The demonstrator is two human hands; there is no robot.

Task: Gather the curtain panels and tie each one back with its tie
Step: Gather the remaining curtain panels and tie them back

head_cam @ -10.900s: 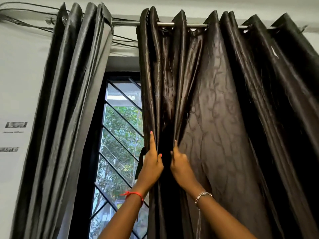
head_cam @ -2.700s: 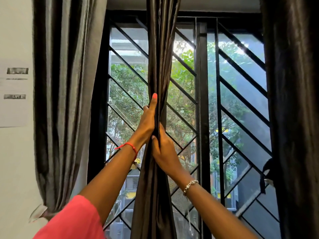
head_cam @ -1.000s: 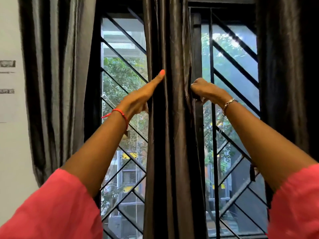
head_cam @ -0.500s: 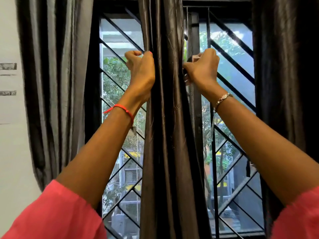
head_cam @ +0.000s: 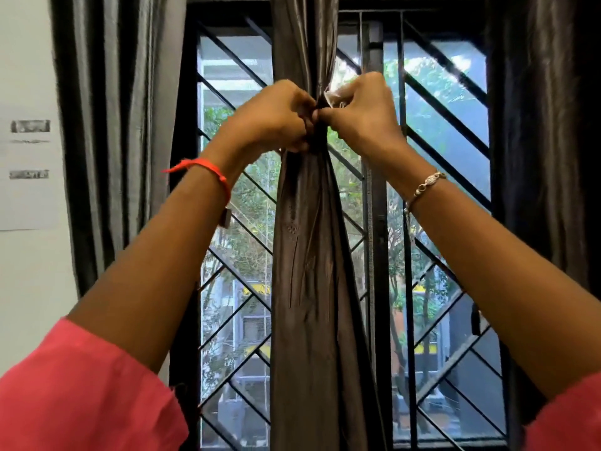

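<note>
The middle curtain panel [head_cam: 309, 271] is hanging gathered into a narrow bundle in front of the window grille [head_cam: 445, 102], and it is being cinched to its tightest partway up. At that pinch point a dark tie [head_cam: 320, 128] is showing as a thin strip against the cloth. The left hand [head_cam: 276, 118] is pressing in from the panel's left with its fingers curled tight around the tie. The right hand [head_cam: 361, 113] is meeting it from the panel's right, knuckles almost touching, also pinching the tie, with a small pale scrap [head_cam: 332, 98] poking out above its thumb. A red thread [head_cam: 208, 167] is circling the left wrist and a bracelet [head_cam: 426, 185] the right. Pink sleeves [head_cam: 81, 402] are filling the lower corners. Well left of the panel a grey curtain [head_cam: 110, 125] is hanging beside a paper sheet [head_cam: 29, 177] on the wall; well right, a dark curtain [head_cam: 546, 125] is hanging.
</note>
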